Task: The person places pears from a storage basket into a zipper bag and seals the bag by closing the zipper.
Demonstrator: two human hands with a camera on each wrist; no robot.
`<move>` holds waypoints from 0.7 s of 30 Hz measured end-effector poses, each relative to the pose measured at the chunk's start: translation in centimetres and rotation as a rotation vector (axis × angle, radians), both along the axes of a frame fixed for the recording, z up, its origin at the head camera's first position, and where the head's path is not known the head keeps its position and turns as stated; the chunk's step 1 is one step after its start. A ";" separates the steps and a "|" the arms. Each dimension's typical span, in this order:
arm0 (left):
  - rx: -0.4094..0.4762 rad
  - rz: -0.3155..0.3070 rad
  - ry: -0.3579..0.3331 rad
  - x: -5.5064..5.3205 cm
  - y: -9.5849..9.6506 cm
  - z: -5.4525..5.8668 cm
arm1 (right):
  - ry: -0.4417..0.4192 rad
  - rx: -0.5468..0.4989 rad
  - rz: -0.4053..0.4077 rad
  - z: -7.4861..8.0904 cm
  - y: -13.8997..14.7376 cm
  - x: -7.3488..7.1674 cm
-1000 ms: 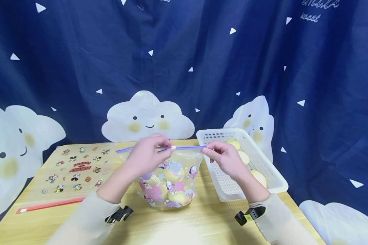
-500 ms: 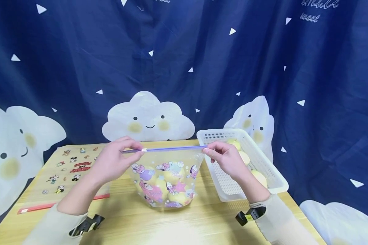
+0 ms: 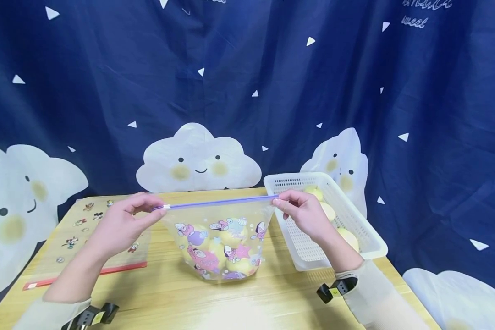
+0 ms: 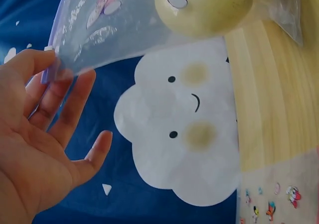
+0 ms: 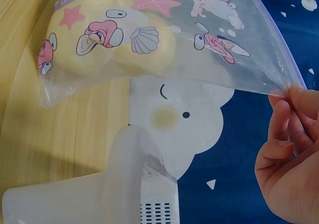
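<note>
**Blue curtain behind, wooden tabletop below, zip bag at centre**

Curtain: dark fabric, printed with smiling white clouds and small white triangles.
Tabletop: pale grain, bright glare at the near side.
Basket: white perforated plastic, just right of the zip bag; three pale yellow fruits along its right side.
Printed bag: flat on the tabletop at left, with cartoon figures and a red strip along the near edge; partly hidden by the left arm.
Zip bag: translucent, pink and purple prints, upright on the tabletop; several yellow fruits at the bottom, upper edge taut.
Left hand: fingers in a pinch on the zip bag's upper left corner; one lower finger spread free.
Right hand: thumb and forefinger closed on the upper right corner, other fingers loosely curled.
Purple strip: along the zip bag's mouth.
Slider: white, at the purple strip's left end, against the left fingertips.
</note>
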State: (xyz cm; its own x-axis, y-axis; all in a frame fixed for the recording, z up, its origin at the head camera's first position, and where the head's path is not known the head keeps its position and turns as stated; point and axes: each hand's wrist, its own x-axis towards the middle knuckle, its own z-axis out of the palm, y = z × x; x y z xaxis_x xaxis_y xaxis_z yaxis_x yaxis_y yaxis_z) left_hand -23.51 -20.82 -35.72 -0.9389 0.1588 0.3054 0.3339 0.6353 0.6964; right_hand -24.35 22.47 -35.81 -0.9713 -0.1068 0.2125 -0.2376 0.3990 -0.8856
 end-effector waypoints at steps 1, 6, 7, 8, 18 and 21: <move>0.008 0.003 -0.001 0.0 -0.2 -0.1 | -0.003 -0.001 0.000 0.0 0.0 0.0; 0.079 -0.015 -0.016 0.0 -1.0 -0.8 | -0.015 -0.013 0.025 0.1 0.0 0.0; 0.093 -0.024 -0.037 0.0 -1.0 -1.0 | -0.019 -0.019 0.035 0.1 0.0 0.0; 0.107 -0.037 -0.056 0.0 -1.0 -1.2 | -0.024 -0.026 0.047 0.1 0.0 -0.1; 0.186 -0.042 -0.123 -1.1 -0.4 -3.5 | -0.114 0.005 0.077 0.8 0.0 -0.8; 0.202 -0.006 -0.118 -2.3 0.2 -2.8 | -0.152 0.000 0.052 1.6 -0.2 -2.0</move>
State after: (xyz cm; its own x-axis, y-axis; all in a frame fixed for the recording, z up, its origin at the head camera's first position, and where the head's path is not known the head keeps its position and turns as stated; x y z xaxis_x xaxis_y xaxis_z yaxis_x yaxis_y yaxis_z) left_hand -25.79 -20.64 -38.48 -0.9692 0.1114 0.2197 0.2461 0.4773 0.8436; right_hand -26.36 22.29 -34.26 -0.9855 -0.1578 0.0631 -0.1208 0.3894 -0.9131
